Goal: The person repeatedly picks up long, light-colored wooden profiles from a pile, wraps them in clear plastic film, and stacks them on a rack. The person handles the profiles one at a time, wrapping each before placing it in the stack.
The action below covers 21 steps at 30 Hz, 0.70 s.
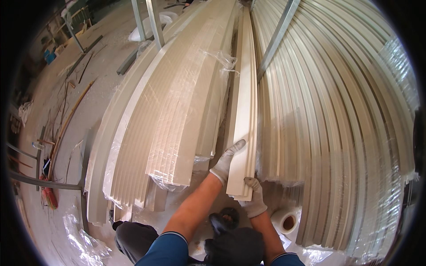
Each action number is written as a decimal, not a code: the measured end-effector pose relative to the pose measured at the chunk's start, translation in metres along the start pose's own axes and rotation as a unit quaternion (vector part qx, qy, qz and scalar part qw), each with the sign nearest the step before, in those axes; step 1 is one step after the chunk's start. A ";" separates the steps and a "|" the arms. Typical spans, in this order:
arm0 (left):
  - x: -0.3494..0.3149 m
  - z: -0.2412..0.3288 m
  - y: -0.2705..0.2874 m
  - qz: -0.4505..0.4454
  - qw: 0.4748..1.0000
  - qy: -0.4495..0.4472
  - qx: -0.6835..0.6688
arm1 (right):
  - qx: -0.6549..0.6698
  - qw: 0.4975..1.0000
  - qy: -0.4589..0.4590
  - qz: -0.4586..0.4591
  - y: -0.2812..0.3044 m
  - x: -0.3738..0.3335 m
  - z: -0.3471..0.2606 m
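Note:
A stack of long cream-coloured boards (242,133) runs away from me in the gap between two larger piles. My left hand (227,160), in a pale work glove, grips the stack's left side, its thumb lying over the top face. Around the near right corner my gloved right hand (254,197) is closed, fingers partly hidden under the boards. To the left lie bundles of similar boards (175,119) in clear plastic film. On the right a broad pile of ribbed cream boards (319,133) stands close beside my right hand.
A roll of stretch film (286,221) stands on the floor by my right forearm. Metal posts (277,40) rise between the piles. Crumpled plastic (84,237) lies at lower left, near a metal rail (44,181). Sticks (71,115) are scattered on the left floor.

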State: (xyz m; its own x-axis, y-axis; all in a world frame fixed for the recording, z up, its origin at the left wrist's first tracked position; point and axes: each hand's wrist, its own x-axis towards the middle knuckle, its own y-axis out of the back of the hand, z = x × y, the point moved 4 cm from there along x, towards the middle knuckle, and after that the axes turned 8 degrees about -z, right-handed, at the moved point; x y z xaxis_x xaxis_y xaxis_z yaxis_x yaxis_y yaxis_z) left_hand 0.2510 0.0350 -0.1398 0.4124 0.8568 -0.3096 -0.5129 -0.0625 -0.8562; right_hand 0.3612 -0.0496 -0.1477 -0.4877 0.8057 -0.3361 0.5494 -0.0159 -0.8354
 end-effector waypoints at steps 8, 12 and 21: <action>-0.026 0.022 -0.050 -0.043 0.998 -0.051 0.003 | -0.017 0.999 0.029 -0.027 -0.046 -0.016 -0.015; -0.039 0.034 -0.042 -0.066 0.994 -0.075 0.054 | 0.011 0.998 0.008 -0.059 -0.063 -0.010 -0.005; -0.038 0.024 0.005 -0.006 0.998 -0.065 -0.026 | -0.271 0.962 0.024 0.004 -0.008 0.007 0.006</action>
State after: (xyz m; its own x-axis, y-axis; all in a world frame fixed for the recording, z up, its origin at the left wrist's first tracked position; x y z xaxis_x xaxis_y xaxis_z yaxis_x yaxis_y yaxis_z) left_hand 0.2146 0.0145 -0.1224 0.3145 0.9169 -0.2456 -0.4678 -0.0754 -0.8806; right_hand 0.3496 -0.0477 -0.1456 -0.4574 0.8330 -0.3112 0.8328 0.2786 -0.4783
